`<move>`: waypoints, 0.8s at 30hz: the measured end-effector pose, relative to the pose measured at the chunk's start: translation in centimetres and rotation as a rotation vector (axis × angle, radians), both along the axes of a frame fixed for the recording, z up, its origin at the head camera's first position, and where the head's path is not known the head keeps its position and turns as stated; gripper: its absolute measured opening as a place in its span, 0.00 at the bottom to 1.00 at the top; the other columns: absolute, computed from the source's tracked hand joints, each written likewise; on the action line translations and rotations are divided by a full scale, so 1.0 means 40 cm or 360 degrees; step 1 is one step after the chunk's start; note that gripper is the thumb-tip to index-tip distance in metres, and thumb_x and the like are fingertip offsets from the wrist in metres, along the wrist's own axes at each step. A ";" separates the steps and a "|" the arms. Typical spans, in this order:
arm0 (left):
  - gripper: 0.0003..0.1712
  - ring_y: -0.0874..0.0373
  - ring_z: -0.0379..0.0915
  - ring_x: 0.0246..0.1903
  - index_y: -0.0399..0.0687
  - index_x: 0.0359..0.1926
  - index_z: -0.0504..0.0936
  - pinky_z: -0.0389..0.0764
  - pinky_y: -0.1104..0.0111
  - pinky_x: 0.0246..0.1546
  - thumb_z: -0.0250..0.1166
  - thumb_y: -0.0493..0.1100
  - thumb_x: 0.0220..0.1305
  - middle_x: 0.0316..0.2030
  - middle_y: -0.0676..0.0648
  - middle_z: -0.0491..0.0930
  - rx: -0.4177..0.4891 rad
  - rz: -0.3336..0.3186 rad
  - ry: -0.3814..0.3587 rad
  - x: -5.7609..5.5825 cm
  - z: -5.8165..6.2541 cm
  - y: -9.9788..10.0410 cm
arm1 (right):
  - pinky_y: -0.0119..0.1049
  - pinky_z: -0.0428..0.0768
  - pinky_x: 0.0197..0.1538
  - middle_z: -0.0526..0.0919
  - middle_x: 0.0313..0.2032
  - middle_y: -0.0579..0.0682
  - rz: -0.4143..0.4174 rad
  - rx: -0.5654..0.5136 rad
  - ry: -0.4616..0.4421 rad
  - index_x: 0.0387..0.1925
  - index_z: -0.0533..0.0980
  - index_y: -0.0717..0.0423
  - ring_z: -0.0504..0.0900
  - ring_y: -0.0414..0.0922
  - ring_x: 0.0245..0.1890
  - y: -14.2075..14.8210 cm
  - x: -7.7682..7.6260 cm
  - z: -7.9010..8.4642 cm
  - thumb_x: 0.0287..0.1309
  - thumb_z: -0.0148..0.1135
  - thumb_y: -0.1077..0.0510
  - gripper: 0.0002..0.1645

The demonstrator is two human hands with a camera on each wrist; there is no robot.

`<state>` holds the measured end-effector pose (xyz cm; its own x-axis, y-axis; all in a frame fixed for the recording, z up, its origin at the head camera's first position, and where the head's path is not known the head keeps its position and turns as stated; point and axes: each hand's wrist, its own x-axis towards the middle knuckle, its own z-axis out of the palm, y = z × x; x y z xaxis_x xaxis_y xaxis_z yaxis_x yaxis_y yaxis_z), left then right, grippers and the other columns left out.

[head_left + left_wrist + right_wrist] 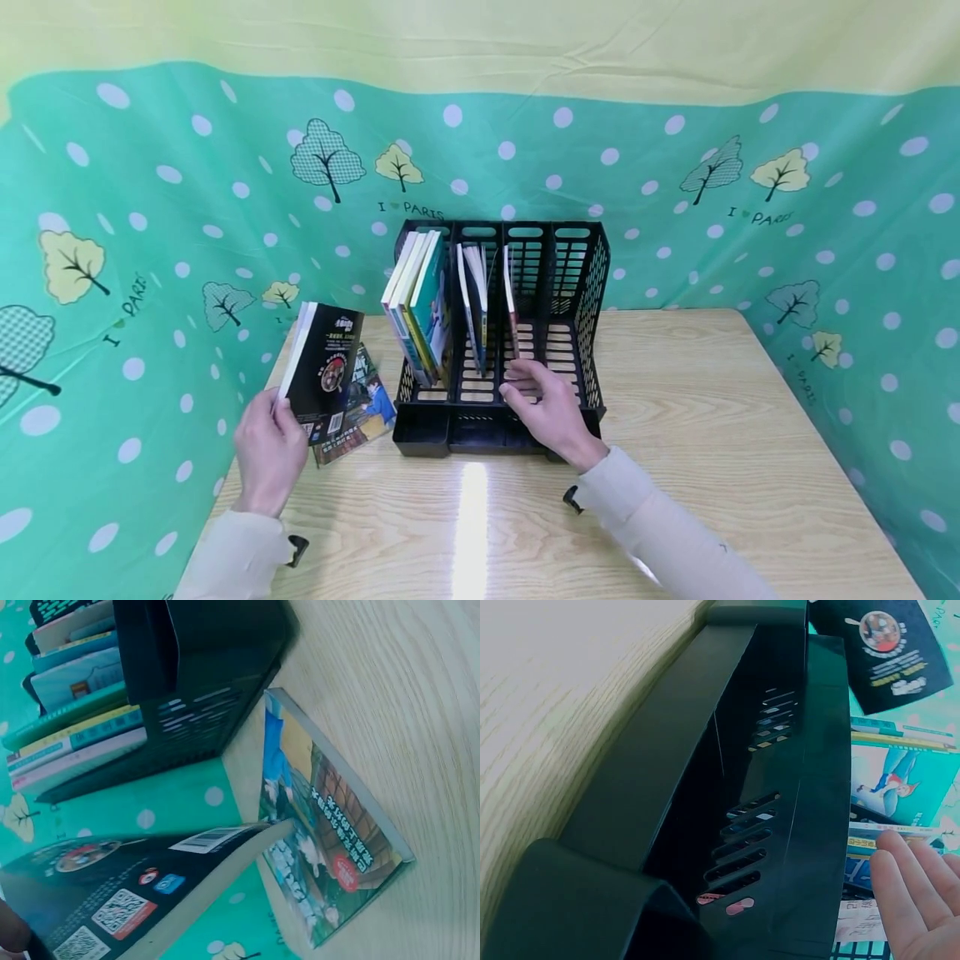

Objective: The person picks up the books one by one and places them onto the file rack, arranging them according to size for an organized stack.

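My left hand [272,450] holds a black book [324,367] by its lower left edge, thumb on the cover. Beneath it a picture-covered book [378,408] lies on the table, partly hidden. To the right stands a black desk file rack [498,442] with upright compartments. Several books [420,300] fill its left compartment, a few more [472,292] lean in the second, and one thin book [512,296] stands in the third. My right hand [551,408] is at the rack's front, fingers relaxed, close to the thin book's lower end; whether it touches is unclear.
The wooden table [675,400] extends right and in front of the rack. A green dotted cloth [645,183] hangs behind and along both sides. Shallow trays [422,435] run along the rack's front.
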<state>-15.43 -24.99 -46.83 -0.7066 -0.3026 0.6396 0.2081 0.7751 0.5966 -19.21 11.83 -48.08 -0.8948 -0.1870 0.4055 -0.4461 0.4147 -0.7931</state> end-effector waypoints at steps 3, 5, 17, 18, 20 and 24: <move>0.06 0.38 0.71 0.30 0.24 0.38 0.75 0.68 0.57 0.31 0.53 0.27 0.63 0.30 0.31 0.75 -0.0004 -0.0017 0.0125 0.008 0.005 0.008 | 0.36 0.83 0.44 0.82 0.48 0.53 0.0008 -0.0010 -0.0016 0.54 0.74 0.58 0.83 0.41 0.43 0.000 0.000 -0.001 0.63 0.61 0.50 0.22; 0.07 0.38 0.71 0.30 0.24 0.37 0.75 0.66 0.59 0.30 0.53 0.26 0.63 0.30 0.31 0.75 -0.0023 -0.0025 0.0213 0.011 0.008 0.014 | 0.34 0.82 0.44 0.82 0.48 0.54 0.0011 -0.0019 -0.0030 0.54 0.75 0.57 0.83 0.39 0.43 0.000 0.001 0.000 0.63 0.61 0.50 0.22; 0.07 0.49 0.65 0.26 0.22 0.37 0.74 0.61 0.65 0.26 0.53 0.28 0.64 0.27 0.32 0.73 0.0003 -0.0028 0.0481 0.026 0.026 0.037 | 0.33 0.82 0.45 0.83 0.47 0.46 0.0076 -0.0071 -0.0111 0.55 0.75 0.52 0.82 0.40 0.43 -0.005 0.007 0.011 0.61 0.64 0.54 0.20; 0.07 0.51 0.63 0.25 0.22 0.37 0.74 0.60 0.66 0.26 0.53 0.28 0.64 0.26 0.32 0.72 0.0011 -0.0021 0.0484 0.028 0.028 0.039 | 0.34 0.82 0.46 0.83 0.47 0.47 0.0082 -0.0076 -0.0122 0.55 0.75 0.52 0.82 0.41 0.44 -0.006 0.007 0.012 0.61 0.64 0.54 0.21; 0.07 0.55 0.61 0.26 0.22 0.37 0.75 0.59 0.67 0.26 0.53 0.27 0.64 0.26 0.32 0.72 0.0027 -0.0013 0.0488 0.032 0.031 0.042 | 0.35 0.82 0.46 0.83 0.48 0.50 0.0089 -0.0082 -0.0147 0.56 0.74 0.54 0.82 0.43 0.44 -0.006 0.009 0.014 0.61 0.64 0.55 0.22; 0.06 0.56 0.60 0.26 0.21 0.38 0.74 0.58 0.69 0.26 0.53 0.25 0.63 0.26 0.31 0.72 0.0055 0.0011 0.0518 0.041 0.044 0.051 | 0.35 0.81 0.47 0.82 0.49 0.51 0.0104 -0.0071 -0.0184 0.57 0.73 0.55 0.82 0.44 0.45 -0.009 0.011 0.022 0.61 0.64 0.55 0.23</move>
<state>-13.78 -22.94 -45.09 -0.4649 -0.3322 0.8207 0.3871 0.7574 0.5258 -18.75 11.48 -47.20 -0.9226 -0.2304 0.3094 -0.3753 0.3507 -0.8580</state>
